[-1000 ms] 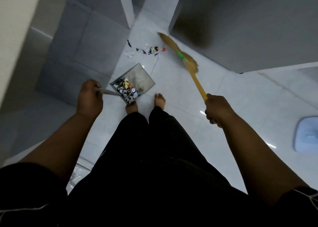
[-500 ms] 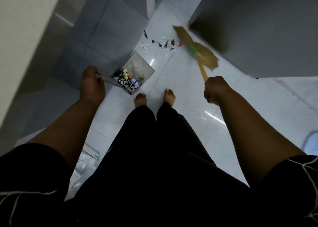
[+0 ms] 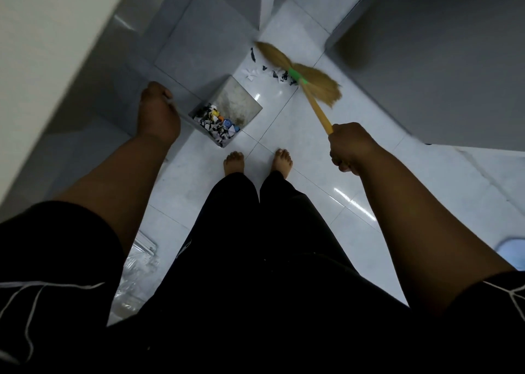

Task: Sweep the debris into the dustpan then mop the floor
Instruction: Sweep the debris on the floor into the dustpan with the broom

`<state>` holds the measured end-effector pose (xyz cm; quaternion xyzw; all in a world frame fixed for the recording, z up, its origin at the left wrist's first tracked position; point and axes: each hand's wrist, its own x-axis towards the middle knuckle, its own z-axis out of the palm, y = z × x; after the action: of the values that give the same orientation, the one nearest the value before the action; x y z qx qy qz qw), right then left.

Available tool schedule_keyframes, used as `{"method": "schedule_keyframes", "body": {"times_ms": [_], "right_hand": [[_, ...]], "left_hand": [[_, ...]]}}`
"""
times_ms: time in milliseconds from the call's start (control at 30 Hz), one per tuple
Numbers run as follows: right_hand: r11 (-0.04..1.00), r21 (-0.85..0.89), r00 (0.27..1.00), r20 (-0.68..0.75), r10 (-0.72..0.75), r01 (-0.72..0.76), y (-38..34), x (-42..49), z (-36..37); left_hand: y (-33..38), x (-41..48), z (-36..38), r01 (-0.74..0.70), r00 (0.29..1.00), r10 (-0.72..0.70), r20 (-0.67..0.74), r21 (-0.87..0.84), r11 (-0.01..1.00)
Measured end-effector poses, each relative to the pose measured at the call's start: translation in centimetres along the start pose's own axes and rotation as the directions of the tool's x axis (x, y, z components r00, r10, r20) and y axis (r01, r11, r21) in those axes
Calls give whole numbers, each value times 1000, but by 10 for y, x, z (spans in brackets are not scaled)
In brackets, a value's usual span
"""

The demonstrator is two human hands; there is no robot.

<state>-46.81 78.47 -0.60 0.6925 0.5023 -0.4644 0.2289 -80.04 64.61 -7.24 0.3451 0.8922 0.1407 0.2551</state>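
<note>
A grey metal dustpan [image 3: 241, 101] sits on the white tiled floor, its back end heaped with black, white and coloured scraps. My left hand [image 3: 159, 112] grips its handle, which the hand mostly hides. Beyond the pan's mouth lies a loose patch of debris [image 3: 265, 71]. My right hand [image 3: 350, 149] holds the yellow stick of a straw broom [image 3: 301, 72] with a green band. The broom's tip reaches over the debris, and its bristles are blurred.
My bare feet [image 3: 257, 160] stand just behind the dustpan. Grey walls close in on the left [image 3: 181, 41] and right [image 3: 426, 55], leaving a narrow strip of floor ahead. A clear plastic bag [image 3: 139, 265] lies at the lower left, a light blue object [image 3: 512, 253] at the right edge.
The broom head has swung left across the debris, now covering part of the pile. The view has shifted; the dustpan stays in my left hand's grip.
</note>
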Motion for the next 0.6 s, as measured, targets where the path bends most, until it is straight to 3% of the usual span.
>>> {"method": "schedule_keyframes", "body": {"times_ms": [67, 200, 400, 600], "right_hand": [[999, 42, 999, -45, 24, -23, 2, -1, -10], [1000, 17, 996, -94, 13, -12, 4, 4, -22], [963, -263, 993, -80, -88, 64, -31, 30, -17], [757, -633, 981, 13, -196, 160, -13, 18, -19]], "left_hand": [[0, 1, 1, -11, 1000, 10, -10, -67, 998], [-3, 3, -3, 38, 999, -37, -34, 30, 999], [-6, -5, 1, 33, 998, -37, -45, -71, 997], [-3, -3, 6, 45, 998, -47, -46, -44, 998]]}}
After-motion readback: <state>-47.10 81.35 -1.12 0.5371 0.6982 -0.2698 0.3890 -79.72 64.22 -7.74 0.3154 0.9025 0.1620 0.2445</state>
